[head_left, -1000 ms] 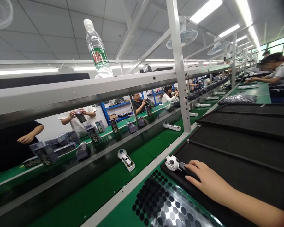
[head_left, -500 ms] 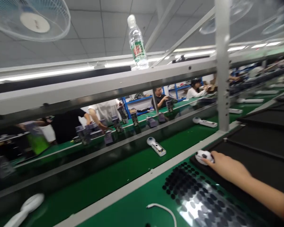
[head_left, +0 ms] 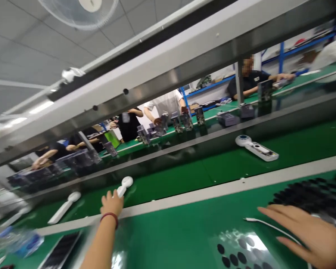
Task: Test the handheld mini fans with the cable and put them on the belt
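My left hand (head_left: 112, 204), with a dark red band at its wrist, is closed around the handle of a white handheld device with a round ring-like head (head_left: 126, 182). That device is at the near edge of the green conveyor belt (head_left: 182, 179). At the lower right, my right hand (head_left: 310, 231) is open and holds nothing. Its fingers stretch out flat above a thin white cable (head_left: 268, 225), near sheets of black round stickers (head_left: 305, 196). A clear sheet with more black round stickers (head_left: 242, 257) lies on the green tabletop.
Another white device (head_left: 64, 208) lies left on the belt; one with its handle opened (head_left: 257, 148) lies right. A water bottle (head_left: 22, 241) and a dark flat panel (head_left: 60, 251) are at lower left. A metal beam (head_left: 168, 56) crosses above. Several people work beyond the belt.
The view has swung left. My right hand has let go of the black-and-white ball-like piece at the black tray and opened. My left hand has come into view on a white device.
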Motion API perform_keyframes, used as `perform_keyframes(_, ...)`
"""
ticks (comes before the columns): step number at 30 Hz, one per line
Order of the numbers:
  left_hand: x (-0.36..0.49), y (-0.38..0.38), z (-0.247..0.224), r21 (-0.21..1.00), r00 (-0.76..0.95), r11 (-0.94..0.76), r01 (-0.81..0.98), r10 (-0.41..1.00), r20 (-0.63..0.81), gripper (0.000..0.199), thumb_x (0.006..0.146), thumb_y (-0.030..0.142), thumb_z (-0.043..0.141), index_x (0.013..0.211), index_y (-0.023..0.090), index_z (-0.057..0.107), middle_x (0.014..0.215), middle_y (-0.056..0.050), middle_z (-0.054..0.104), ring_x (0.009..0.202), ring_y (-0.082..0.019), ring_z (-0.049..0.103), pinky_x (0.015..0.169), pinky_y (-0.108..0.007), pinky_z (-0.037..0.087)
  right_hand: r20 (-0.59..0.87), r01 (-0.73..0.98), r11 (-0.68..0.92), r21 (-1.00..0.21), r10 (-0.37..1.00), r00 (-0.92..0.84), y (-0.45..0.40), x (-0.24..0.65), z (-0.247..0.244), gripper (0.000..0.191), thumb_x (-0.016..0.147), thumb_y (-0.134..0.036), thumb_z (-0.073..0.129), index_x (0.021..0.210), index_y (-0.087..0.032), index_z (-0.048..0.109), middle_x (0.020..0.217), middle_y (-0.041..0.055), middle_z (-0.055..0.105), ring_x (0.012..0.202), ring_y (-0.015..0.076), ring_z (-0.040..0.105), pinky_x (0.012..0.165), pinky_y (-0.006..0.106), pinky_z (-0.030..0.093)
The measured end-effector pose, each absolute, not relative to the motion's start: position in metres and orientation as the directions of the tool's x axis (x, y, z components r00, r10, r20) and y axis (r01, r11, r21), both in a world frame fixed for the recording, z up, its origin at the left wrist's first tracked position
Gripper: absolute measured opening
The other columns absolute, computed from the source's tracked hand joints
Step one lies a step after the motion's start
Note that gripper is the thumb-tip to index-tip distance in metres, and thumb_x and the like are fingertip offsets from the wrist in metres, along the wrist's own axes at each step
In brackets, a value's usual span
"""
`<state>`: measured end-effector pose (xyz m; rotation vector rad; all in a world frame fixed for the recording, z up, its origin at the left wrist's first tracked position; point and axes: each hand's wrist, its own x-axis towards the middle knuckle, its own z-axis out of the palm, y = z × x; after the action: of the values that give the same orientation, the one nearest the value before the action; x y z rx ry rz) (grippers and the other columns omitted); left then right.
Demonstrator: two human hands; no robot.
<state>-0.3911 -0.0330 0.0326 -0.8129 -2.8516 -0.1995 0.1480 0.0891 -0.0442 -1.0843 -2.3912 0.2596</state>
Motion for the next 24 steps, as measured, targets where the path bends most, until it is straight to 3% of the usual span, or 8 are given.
perform_keyframes(3, -0.429, -0.018, 0.013, 0.119, -0.879, 0.871, 0.476, 0.474, 0.046, 0.05, 0.086, 0.041, 0.047, 0.128, 0.016, 0.039, 0.133, -0.014, 0.04, 0.124, -0.031, 0.035, 0.099, -0.055, 0.03, 0.093, 0.678, 0.648, -0.347, 0.743, -0.663, 0.073, 0.119, -0.012, 0.045, 0.076, -0.01, 0.048, 0.116, -0.026, 0.059, 0.116, 0.0093, 0.059, 0.103, 0.0276, 0.056, 0.086, 0.045, 0.049)
perform_keyframes(5, -0.441, -0.009, 0.002, 0.153, -0.894, 0.884, 0.441, 0.447, -0.008, 0.056, 0.085, 0.048, 0.044, 0.13, 0.016, 0.035, 0.129, -0.015, 0.042, 0.12, -0.031, 0.039, 0.098, -0.054, 0.031, -0.016, 0.628, 0.675, -0.387, 0.676, -0.736, 0.065, 0.098, 0.007, 0.04, 0.074, -0.003, 0.045, 0.101, -0.026, 0.063, 0.108, 0.0047, 0.061, 0.099, 0.0233, 0.057, 0.084, 0.04, 0.05)
perform_keyframes(11, -0.41, 0.011, 0.012, 0.425, -0.936, 0.85, 0.31, 0.351, -0.019, 0.047, 0.089, 0.042, 0.037, 0.123, 0.009, 0.038, 0.129, -0.019, 0.039, 0.125, -0.033, 0.031, 0.102, -0.055, 0.024, -0.132, 0.551, 0.753, -0.36, 0.544, -0.829, 0.061, 0.07, -0.004, 0.036, 0.06, 0.006, 0.052, 0.083, -0.019, 0.062, 0.09, 0.0024, 0.066, 0.084, 0.0232, 0.06, 0.069, 0.031, 0.045)
perform_keyframes(16, -0.279, 0.013, 0.04, 0.9, -0.86, 0.429, 0.075, 0.485, -0.16, 0.04, 0.09, 0.04, 0.022, 0.101, 0.016, 0.05, 0.093, -0.007, 0.059, 0.093, -0.021, 0.057, 0.089, -0.043, 0.043, -0.166, 0.569, 0.75, -0.338, 0.548, -0.82, 0.065, 0.064, -0.009, 0.031, 0.062, 0.008, 0.05, 0.079, -0.015, 0.062, 0.086, 0.006, 0.067, 0.082, 0.0254, 0.059, 0.067, 0.032, 0.041)
perform_keyframes(18, -0.201, 0.001, 0.038, 0.97, -0.757, 0.204, -0.132, 0.612, -0.231, 0.038, 0.088, 0.043, 0.021, 0.099, 0.021, 0.049, 0.079, -0.001, 0.059, 0.071, -0.015, 0.06, 0.079, -0.038, 0.05, -0.17, 0.578, 0.735, -0.356, 0.557, -0.813, 0.063, 0.062, -0.001, 0.032, 0.063, 0.007, 0.05, 0.082, -0.015, 0.063, 0.088, 0.0059, 0.067, 0.084, 0.025, 0.058, 0.068, 0.031, 0.041)
perform_keyframes(20, -0.127, -0.015, 0.03, 0.918, -0.617, 0.123, -0.377, 0.707, -0.347, 0.036, 0.086, 0.046, 0.03, 0.085, 0.018, 0.054, 0.068, -0.002, 0.061, 0.059, -0.015, 0.059, 0.073, -0.04, 0.052, -0.175, 0.583, 0.719, -0.379, 0.563, -0.808, 0.059, 0.06, 0.008, 0.033, 0.064, 0.008, 0.048, 0.082, -0.015, 0.063, 0.087, 0.0067, 0.067, 0.085, 0.0246, 0.058, 0.07, 0.031, 0.041)
perform_keyframes(22, -0.07, -0.027, 0.018, 0.565, -0.35, 0.057, -0.823, 0.733, -0.583, 0.05, 0.087, 0.051, 0.031, 0.065, 0.015, 0.058, 0.052, -0.002, 0.059, 0.041, -0.012, 0.052, 0.063, -0.037, 0.052, -0.171, 0.584, 0.702, -0.407, 0.57, -0.804, 0.057, 0.059, 0.013, 0.033, 0.064, 0.009, 0.043, 0.08, -0.013, 0.063, 0.086, 0.0085, 0.066, 0.086, 0.0242, 0.057, 0.073, 0.031, 0.041)
perform_keyframes(24, -0.037, -0.035, 0.007, 0.372, -0.215, 0.064, -0.926, 0.721, -0.659, 0.063, 0.088, 0.054, 0.026, 0.052, 0.013, 0.058, 0.045, -0.004, 0.057, 0.035, -0.011, 0.05, 0.054, -0.031, 0.05, -0.161, 0.585, 0.676, -0.449, 0.582, -0.797, 0.056, 0.059, 0.014, 0.034, 0.063, 0.008, 0.04, 0.079, -0.013, 0.062, 0.085, 0.0092, 0.064, 0.084, 0.0232, 0.056, 0.073, 0.031, 0.041)
